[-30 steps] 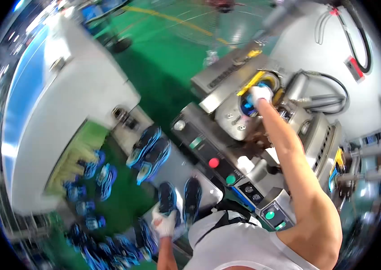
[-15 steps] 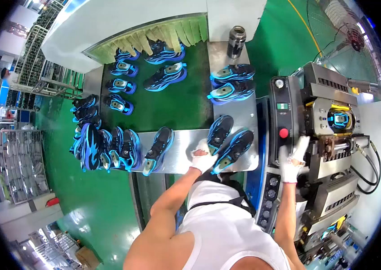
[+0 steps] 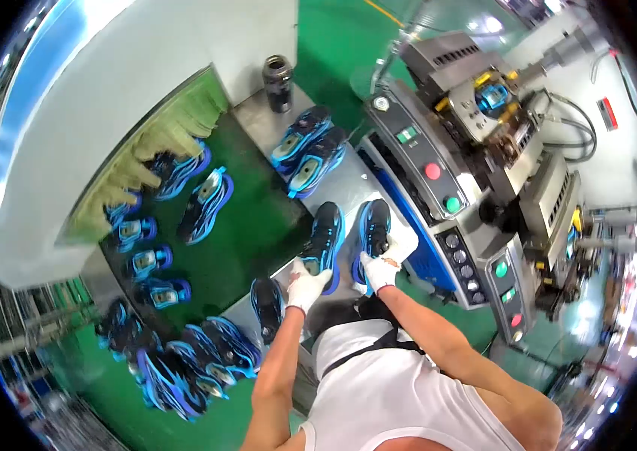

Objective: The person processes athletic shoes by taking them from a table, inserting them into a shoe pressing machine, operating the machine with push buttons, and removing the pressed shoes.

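Two gloved hands at a pair of black-and-blue shoes on the near part of a metal tabletop (image 3: 367, 180).

The left hand (image 3: 307, 288) has its grip pinching the heel end of the left-side shoe (image 3: 325, 229), thumb on the right and fingers on the left; the right hand (image 3: 381, 269) touches the heel end of the right-side shoe (image 3: 376, 223), though I cannot tell how firmly its grip is pressed together. Both toes point to the far side, the shoes lying just apart. A third shoe (image 3: 266, 303) lies left of the left hand, two more shoes (image 3: 318, 161) sit farther off near a dark bottle (image 3: 279, 84), a green belt (image 3: 254, 218) carries others at left, and a machine's control panel (image 3: 414, 152) stands at right.
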Demonstrator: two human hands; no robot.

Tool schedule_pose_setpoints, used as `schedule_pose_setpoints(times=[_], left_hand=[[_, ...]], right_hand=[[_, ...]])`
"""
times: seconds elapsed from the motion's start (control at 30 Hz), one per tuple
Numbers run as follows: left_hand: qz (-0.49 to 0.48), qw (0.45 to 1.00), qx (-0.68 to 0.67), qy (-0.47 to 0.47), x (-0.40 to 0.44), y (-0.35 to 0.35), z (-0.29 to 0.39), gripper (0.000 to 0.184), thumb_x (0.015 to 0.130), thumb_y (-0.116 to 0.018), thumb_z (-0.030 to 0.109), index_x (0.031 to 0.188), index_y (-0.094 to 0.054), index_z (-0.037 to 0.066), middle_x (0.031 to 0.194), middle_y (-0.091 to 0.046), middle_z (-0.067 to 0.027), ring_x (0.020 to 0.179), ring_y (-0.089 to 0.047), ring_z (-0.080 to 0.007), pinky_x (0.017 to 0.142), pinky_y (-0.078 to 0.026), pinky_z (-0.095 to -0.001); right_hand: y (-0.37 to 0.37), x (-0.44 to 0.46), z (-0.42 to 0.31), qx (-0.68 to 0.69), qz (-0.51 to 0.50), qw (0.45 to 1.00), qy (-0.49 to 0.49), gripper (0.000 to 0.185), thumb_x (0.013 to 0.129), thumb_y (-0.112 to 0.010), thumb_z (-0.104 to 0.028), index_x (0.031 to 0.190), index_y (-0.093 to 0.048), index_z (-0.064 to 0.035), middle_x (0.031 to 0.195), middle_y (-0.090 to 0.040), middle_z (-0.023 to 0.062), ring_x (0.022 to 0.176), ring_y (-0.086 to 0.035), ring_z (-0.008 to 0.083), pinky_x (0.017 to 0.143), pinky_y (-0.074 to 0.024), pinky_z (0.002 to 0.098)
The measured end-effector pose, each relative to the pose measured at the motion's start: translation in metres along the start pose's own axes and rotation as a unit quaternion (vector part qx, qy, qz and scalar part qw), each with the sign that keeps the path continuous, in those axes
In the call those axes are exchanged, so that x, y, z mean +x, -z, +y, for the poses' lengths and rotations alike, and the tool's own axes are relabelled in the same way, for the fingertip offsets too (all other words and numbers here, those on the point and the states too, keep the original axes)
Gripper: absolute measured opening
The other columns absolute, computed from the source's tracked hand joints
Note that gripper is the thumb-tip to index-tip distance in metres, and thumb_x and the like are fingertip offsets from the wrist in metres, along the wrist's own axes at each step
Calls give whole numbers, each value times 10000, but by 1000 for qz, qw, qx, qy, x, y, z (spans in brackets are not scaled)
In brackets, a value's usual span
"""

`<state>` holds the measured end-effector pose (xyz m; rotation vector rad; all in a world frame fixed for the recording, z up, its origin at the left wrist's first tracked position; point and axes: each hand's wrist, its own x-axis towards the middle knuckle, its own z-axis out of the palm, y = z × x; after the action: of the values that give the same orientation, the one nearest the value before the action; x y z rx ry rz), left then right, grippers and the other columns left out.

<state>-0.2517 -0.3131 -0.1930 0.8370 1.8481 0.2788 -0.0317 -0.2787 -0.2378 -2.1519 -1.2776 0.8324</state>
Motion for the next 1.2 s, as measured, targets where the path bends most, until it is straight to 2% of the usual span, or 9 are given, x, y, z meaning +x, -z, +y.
schedule_pose_setpoints(times=[0.07,0.17,0.23,0.37,0.47,0.73,0.93,1.03,1.2], left_hand=[[-3,999,35,13,7,3,-3,1158,773,-823,520,1594,-264,-77,1505,-506,-331,1398,-518,-434,1178,-402,-441],[84,991,47,-93,22,-9,-16,932,753,-883,416,1452,-472,-44,1358,-614,-303,1254,-608,-427,1075,-480,-463],[47,989,56,-132,14,-3,-6,805,763,-883,414,1340,-535,-25,1275,-660,-274,1166,-646,-423,1017,-504,-481],[-52,972,153,-169,-77,-18,95,687,788,-873,365,1257,-583,-45,1190,-695,-249,1083,-672,-387,985,-516,-463],[-177,922,177,-296,-89,-65,99,729,816,-864,397,1254,-586,-116,1171,-696,-249,980,-654,-321,922,-524,-443],[-377,673,399,-496,-243,-205,137,796,779,-862,354,1387,-549,-55,1327,-639,-257,1179,-626,-384,1036,-480,-447],[-572,499,377,-531,-454,-343,110,688,757,-890,279,1290,-594,-39,1216,-694,-217,1115,-671,-353,993,-520,-442],[-519,385,416,-640,-525,-426,80,970,794,-820,429,1504,-389,-72,1346,-628,-308,1246,-625,-415,1092,-469,-462],[-563,261,391,-680,-638,-538,-1,836,858,-694,311,1511,-357,-88,1376,-561,-369,1231,-614,-479,1048,-496,-487]], right_hand=[[7,2,1,-76,28,997,4,875,748,-847,-236,1477,-431,11,1303,-599,240,1187,-613,372,1054,-478,453],[52,2,-8,24,-49,983,-174,838,767,-848,-377,1405,-494,36,1157,-709,240,1081,-690,380,954,-540,463],[117,-29,-55,228,-83,953,-184,848,728,-849,-450,1342,-560,59,1135,-720,249,1057,-702,346,939,-554,442],[165,-102,-14,227,14,956,-187,941,703,-849,-508,1435,-547,-1,1313,-666,244,1225,-647,329,1052,-506,406],[203,-169,16,291,112,911,-270,972,749,-818,-601,1515,-472,-112,1267,-664,225,1132,-669,307,977,-523,381],[298,-380,64,366,505,679,-388,887,708,-890,-451,1436,-549,-76,1358,-605,233,1281,-583,300,1086,-461,402],[351,-554,123,181,745,472,-436,823,728,-873,-280,1411,-530,22,1271,-669,190,1178,-641,285,1066,-484,408],[393,-612,137,121,743,407,-517,819,750,-838,-287,1428,-506,30,1282,-668,243,1206,-647,346,1073,-484,434],[417,-669,247,24,666,400,-629,806,804,-805,-354,1428,-481,41,1260,-662,331,1182,-659,449,1043,-508,470]])
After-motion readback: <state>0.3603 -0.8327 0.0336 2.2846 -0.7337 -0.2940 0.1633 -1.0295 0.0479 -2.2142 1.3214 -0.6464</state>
